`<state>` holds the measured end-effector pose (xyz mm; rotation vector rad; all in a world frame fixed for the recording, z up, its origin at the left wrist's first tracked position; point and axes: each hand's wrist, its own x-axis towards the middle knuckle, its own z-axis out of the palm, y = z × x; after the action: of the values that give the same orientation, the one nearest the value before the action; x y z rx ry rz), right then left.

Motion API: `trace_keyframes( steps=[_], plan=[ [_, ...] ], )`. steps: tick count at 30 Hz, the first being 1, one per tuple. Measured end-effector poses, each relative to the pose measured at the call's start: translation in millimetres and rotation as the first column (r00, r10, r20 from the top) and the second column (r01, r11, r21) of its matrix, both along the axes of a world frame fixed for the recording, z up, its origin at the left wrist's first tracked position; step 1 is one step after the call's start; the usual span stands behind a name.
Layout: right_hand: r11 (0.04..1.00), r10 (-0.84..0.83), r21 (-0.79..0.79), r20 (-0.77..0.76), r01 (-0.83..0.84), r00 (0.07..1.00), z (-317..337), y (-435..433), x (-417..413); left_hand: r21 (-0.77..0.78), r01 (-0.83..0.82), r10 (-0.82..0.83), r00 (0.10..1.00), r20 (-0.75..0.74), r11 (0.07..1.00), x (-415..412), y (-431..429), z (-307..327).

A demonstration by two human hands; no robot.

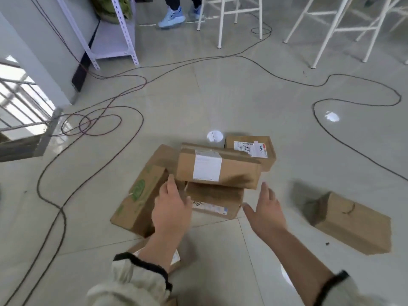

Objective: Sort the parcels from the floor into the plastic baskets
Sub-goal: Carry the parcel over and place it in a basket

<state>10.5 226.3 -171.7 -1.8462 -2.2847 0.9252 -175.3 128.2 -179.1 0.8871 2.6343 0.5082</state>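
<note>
Several cardboard parcels lie piled on the tiled floor. A long parcel with a white label (217,167) rests on top of a lower labelled parcel (215,203). Left of them lies a parcel with green print (141,198), and behind them a parcel with a shipping label (251,149). A single parcel (351,223) lies apart at the right. Another small parcel (174,260) shows under my left forearm. My left hand (171,209) hovers with straight fingers by the top parcel's left end. My right hand (266,212) is spread near its right end, holding nothing. No baskets are in view.
Dark cables (92,124) snake over the floor around the pile. A white metal shelf (114,38) stands at the back left, white stools (231,16) at the back, and a person's blue shoes (171,16) beside them. A railing (24,102) is at the left.
</note>
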Motion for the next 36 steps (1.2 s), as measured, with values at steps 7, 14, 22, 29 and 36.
trace_keyframes(
  steps=[7, 14, 22, 29, 36],
  plan=[
    [0.974, -0.222, -0.079, -0.498, 0.210, 0.838, -47.9, 47.6, -34.4, 0.234, -0.027, 0.011, 0.997, 0.071, 0.972, -17.6, 42.2, -37.2],
    [0.864, -0.461, -0.483, -0.646, 0.141, 0.608, -33.8, 70.8, -23.2, 0.392, -0.083, -0.037, 0.957, 0.288, 0.916, -33.3, 54.5, -17.7],
    [0.844, -0.522, -0.481, -0.636, 0.237, 0.568, 8.4, 75.2, -2.8, 0.342, -0.392, 0.084, 0.752, 0.654, 0.854, -44.8, 39.3, 5.3],
    [0.858, -0.504, -0.471, -0.687, 0.208, 0.524, 20.7, 27.2, 57.6, 0.465, -0.504, -0.062, 0.626, 0.777, 0.728, -12.9, -27.2, 9.9],
    [0.862, -0.429, -0.499, -0.621, 0.091, 0.656, -5.9, 0.1, 82.9, 0.471, -0.348, -0.147, 0.658, 0.739, 0.811, 1.4, -49.4, -1.8]
  ],
)
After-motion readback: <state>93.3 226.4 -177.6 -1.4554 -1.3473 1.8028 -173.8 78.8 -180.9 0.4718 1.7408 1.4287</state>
